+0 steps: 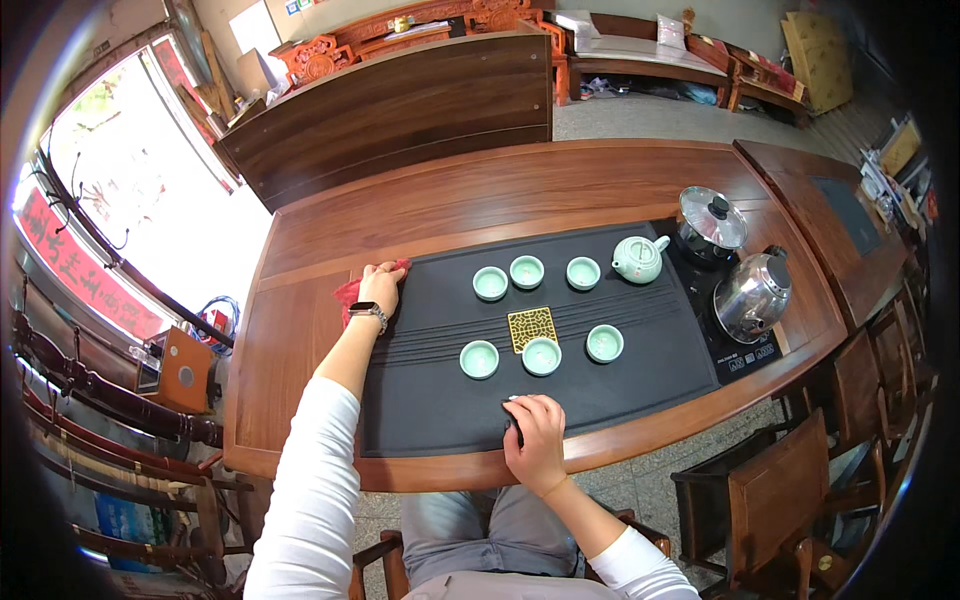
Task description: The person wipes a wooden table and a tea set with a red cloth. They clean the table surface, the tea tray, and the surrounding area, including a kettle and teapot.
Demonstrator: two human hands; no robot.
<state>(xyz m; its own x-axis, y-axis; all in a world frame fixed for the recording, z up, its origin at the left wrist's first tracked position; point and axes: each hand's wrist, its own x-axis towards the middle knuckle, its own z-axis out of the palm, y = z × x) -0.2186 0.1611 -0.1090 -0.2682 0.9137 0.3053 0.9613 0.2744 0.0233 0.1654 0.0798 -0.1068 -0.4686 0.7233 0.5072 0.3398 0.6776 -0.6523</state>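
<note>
My left hand (381, 289) presses on a red cloth (347, 294) at the left edge of the black tea tray (435, 427). Over the tray's front edge rests my right hand (536, 442), fingers bent, with no object visible in it. Three pale green teacups stand in a back row, one of them at the left end (490, 283). Three more form a front row, the middle cup (541, 356) touching or overlapping a yellow patterned square (532, 328). A matching lidded teapot (637, 259) sits at the tray's back right.
A steel kettle (752, 294) and a glass-lidded pot (711, 225) stand on a black cooktop (731, 360) at the right of the wooden table (480, 195). Wooden chairs (780, 487) stand at the front right. A dark wooden panel (405, 105) rises behind the table.
</note>
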